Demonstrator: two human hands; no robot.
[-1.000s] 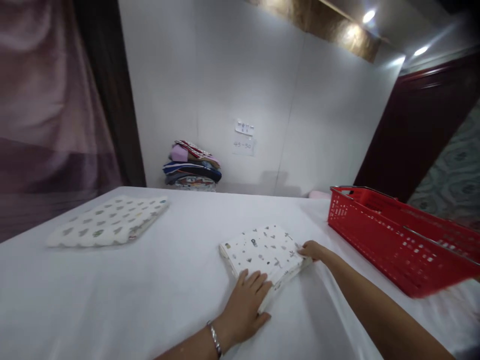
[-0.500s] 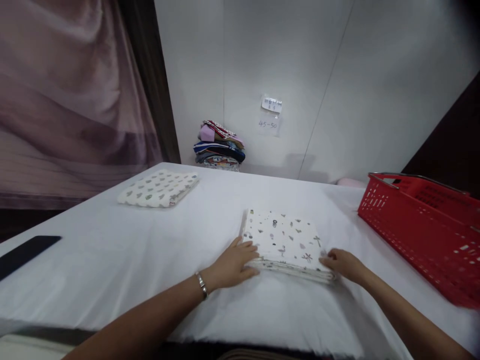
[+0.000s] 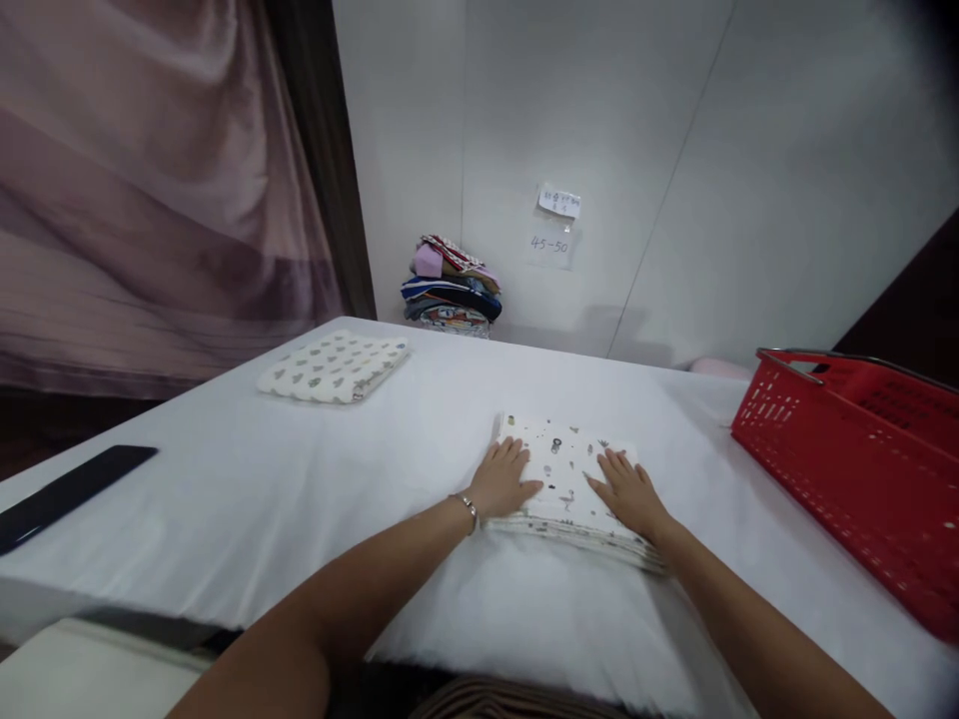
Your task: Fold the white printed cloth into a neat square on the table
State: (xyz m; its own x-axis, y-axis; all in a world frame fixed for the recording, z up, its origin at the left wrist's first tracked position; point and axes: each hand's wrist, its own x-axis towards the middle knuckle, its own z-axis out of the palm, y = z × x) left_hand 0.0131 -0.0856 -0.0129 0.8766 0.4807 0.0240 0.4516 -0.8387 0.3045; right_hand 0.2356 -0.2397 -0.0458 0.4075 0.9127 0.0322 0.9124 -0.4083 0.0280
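Observation:
A white folded cloth [image 3: 565, 489] with small printed figures lies flat on the white-covered table [image 3: 360, 469], its layered edge toward me. My left hand [image 3: 505, 479], a silver bracelet at its wrist, rests open on the cloth's left side. On the right side my right hand [image 3: 629, 492] lies open too, fingers spread and palm down. Both hands touch the top of the cloth, and neither grips it. Part of the print is covered by the fingers.
Another folded cloth [image 3: 335, 367] with a leaf-like print lies at the table's far left. A dark flat object [image 3: 71, 494] is at the left edge. The red basket [image 3: 854, 479] stands on the right. Behind the table rises a pile of folded fabrics [image 3: 454, 288] by the wall.
My right hand has left the cloth's right front corner and now lies flat on top. My left hand has slid from the left edge onto the cloth. The view has shifted slightly.

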